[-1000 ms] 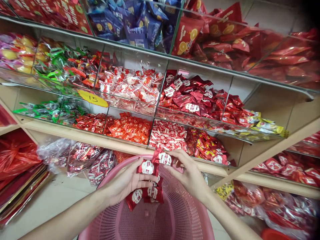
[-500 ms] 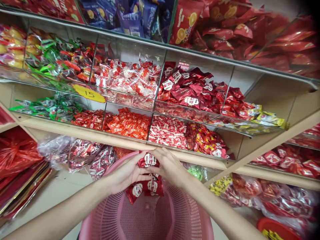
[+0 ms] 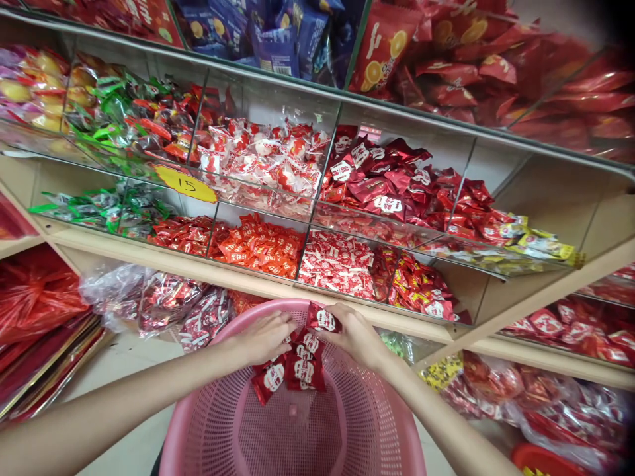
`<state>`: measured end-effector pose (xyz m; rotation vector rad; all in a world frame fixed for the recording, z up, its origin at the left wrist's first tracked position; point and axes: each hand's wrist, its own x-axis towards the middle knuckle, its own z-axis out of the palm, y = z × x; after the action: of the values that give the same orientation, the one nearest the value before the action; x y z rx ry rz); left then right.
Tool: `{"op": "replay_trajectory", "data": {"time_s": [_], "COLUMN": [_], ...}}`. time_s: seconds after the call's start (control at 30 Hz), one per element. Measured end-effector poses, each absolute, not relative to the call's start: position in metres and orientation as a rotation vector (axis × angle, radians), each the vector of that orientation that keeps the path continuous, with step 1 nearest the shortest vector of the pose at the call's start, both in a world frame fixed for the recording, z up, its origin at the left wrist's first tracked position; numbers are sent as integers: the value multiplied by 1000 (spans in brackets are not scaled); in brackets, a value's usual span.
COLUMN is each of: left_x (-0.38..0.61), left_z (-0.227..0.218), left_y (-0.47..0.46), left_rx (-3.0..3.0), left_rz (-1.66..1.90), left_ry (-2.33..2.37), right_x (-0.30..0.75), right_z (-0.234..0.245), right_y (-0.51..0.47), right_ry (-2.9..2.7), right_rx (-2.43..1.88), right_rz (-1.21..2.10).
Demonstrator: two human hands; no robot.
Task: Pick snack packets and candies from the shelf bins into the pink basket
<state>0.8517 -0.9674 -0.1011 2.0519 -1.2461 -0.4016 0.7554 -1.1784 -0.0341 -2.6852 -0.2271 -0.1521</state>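
Observation:
My left hand (image 3: 262, 338) and my right hand (image 3: 354, 334) are held together over the far rim of a pink plastic basket (image 3: 297, 430). Between them they grip a bunch of dark red candy packets (image 3: 297, 360) with white round labels. The left hand's fingers curl round the bunch from the left; the right hand pinches the top packet from the right. Several packets hang down below the hands, above the basket's inside. A bin of the same dark red packets (image 3: 387, 182) sits on the shelf above.
Glass-fronted shelf bins hold green, orange-red and red-white candies (image 3: 262, 248). A yellow price tag marked 15 (image 3: 184, 184) sticks to the glass. Clear bags of sweets (image 3: 163, 304) lie under the shelf on the left, more at the lower right (image 3: 546, 403). Red bags (image 3: 34, 297) are stacked at far left.
Both hands have dropped a little toward the basket with the packets, and the right hand has shifted its hold to the top packet. The view has tilted slightly.

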Motion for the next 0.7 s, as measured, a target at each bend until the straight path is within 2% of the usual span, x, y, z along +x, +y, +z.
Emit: {"op": "replay_trajectory", "data": {"time_s": [0.13, 0.3, 0.57, 0.7], "left_x": [856, 856, 855, 855], "left_z": [-123, -121, -113, -106], "left_y": [-976, -977, -970, -967], "left_rx": [2339, 2394, 2255, 2104], "left_rz": [-259, -181, -434, -445], "left_ry": [-1448, -1538, -1599, -1583], "right_x": [752, 750, 750, 745], "right_z": [-44, -55, -66, -61], "right_y": [-1175, -1176, -1182, -1184], "right_ry": [-246, -217, -231, -235], "right_rx": [-2620, -2648, -2619, -2639], "right_rz": [-112, -68, -29, 4]}}
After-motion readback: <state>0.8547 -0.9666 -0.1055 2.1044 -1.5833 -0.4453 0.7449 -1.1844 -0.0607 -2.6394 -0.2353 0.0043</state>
